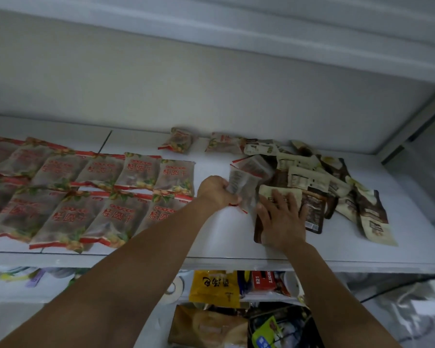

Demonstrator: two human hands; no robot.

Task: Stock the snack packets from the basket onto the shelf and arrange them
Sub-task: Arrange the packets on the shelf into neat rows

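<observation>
White shelf (219,237): sorting step. Left hand (217,192) fingers clenched round translucent red-printed snack packets (246,182); right hand (281,219) fingers flat, pressing cream-brown pouch pile (319,182). Next, likely: lay held packets beside arranged rows (98,192), edges aligned.

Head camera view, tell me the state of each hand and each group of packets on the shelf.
left hand: grips the held packets, lifted at a tilt.
right hand: fingers straight, resting flat on the brown pouch.
red-printed packets: lying flat in two overlapping rows.
pouch pile: jumbled, not arranged.
back packets: loose near the rear wall.
</observation>
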